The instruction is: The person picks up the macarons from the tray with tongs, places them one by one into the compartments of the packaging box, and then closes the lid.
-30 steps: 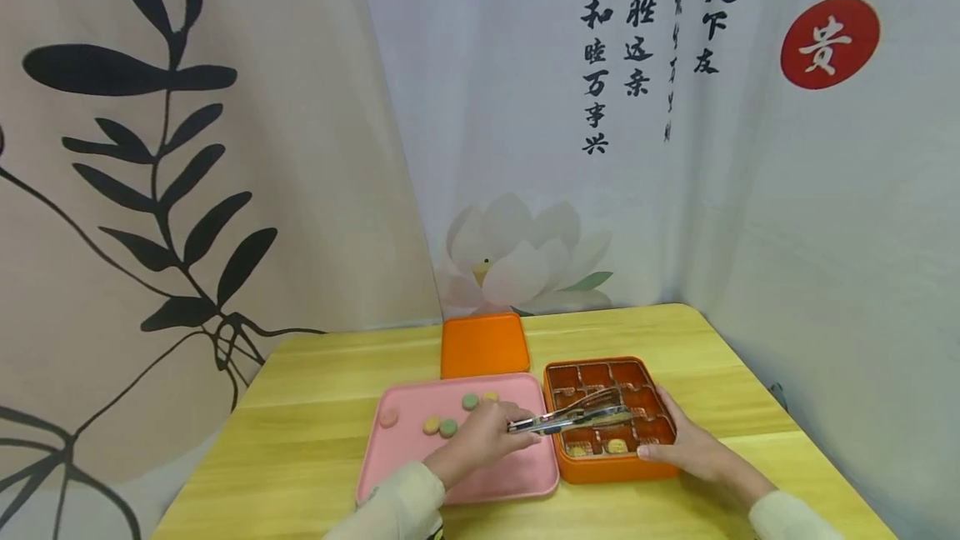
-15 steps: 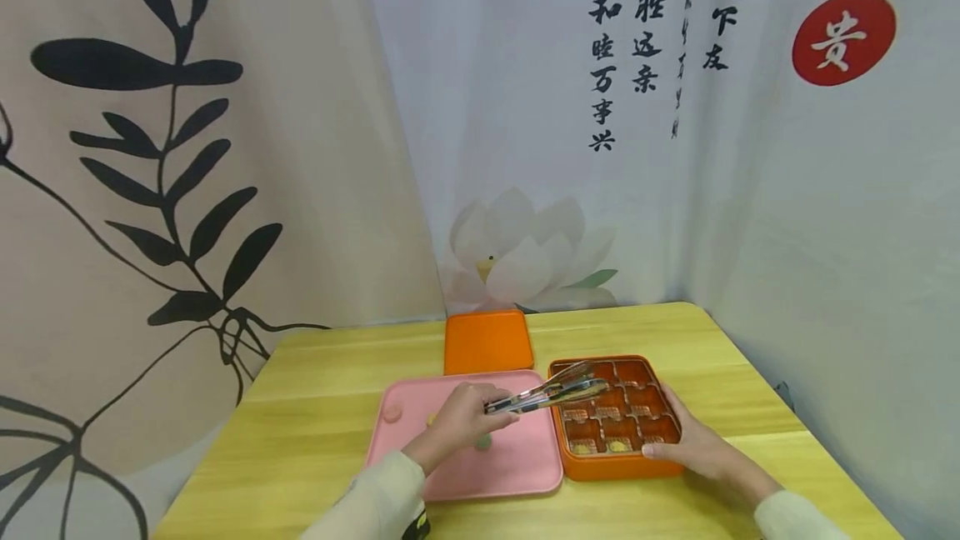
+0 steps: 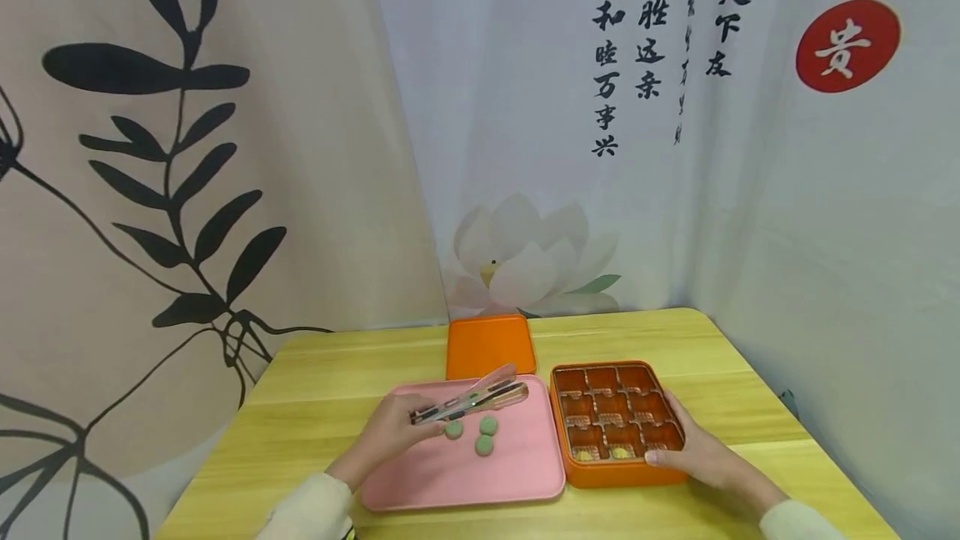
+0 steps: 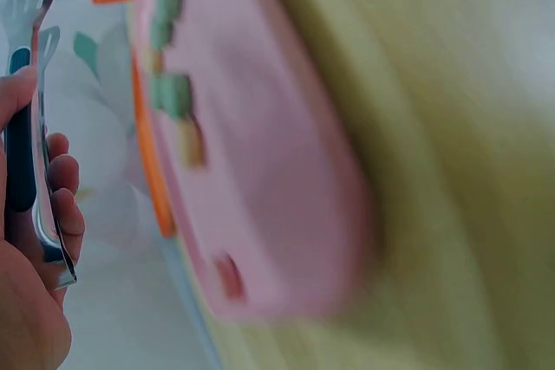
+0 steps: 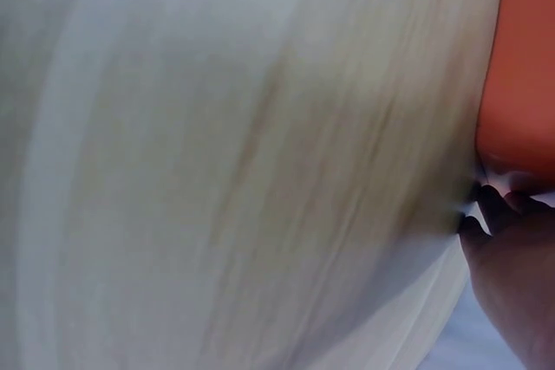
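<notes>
Currently, my left hand (image 3: 386,433) grips the metal tongs (image 3: 471,403), whose tips hover over the pink tray (image 3: 517,473) just above three green sweets (image 3: 480,437). My right hand (image 3: 693,457) rests with relaxed fingers against the near right corner of the orange compartment box (image 3: 617,473), which sits just beside the tray; the orange lid (image 3: 490,345) lies behind.

Black Chinese calligraphy (image 3: 628,48) runs in vertical columns down the white curtain (image 3: 750,215), far behind and above the right hand (image 3: 693,452). One column reads 庭和睦万事兴; the next shows 睦胜远亲, and a further one 天下友. A thin column of smaller script between them is too faint to read. Up to the right, a red circle (image 3: 847,45) bears 贵.
</notes>
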`<state>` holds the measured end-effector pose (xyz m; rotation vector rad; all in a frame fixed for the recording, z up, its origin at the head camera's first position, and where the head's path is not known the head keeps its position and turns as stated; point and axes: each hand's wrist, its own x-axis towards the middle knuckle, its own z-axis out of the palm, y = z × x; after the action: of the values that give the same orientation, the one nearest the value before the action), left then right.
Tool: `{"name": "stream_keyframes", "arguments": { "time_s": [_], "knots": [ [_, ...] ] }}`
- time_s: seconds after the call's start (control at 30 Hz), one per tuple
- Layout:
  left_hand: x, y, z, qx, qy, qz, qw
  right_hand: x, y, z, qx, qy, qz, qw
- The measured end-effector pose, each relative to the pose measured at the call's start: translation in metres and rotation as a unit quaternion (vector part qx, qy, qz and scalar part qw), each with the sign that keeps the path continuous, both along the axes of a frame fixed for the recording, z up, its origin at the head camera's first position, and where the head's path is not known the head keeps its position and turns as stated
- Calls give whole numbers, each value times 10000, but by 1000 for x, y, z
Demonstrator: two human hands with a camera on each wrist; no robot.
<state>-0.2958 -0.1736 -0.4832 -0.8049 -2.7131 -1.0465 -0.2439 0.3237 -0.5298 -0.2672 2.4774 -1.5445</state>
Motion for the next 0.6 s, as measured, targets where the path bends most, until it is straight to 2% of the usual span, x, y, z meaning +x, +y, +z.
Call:
{"name": "stream_keyframes", "arguments": {
  "time_s": [0.1,0.27,0.5,0.6],
  "knots": [
    [6,-23,-7,-157,-126,178,9996,0,0,2,-27,-12,29,10000],
    [20,-53,-18,-134,-547,326,9979,1,-1,2,97,-98,-6,9999],
    [34,-69,-29,-262,-444,84,9986,1,1,3,184,-83,-3,9998],
    [37,-70,-34,-249,-563,78,9981,-1,1,4,299,-103,-24,9995]
  ]
}}
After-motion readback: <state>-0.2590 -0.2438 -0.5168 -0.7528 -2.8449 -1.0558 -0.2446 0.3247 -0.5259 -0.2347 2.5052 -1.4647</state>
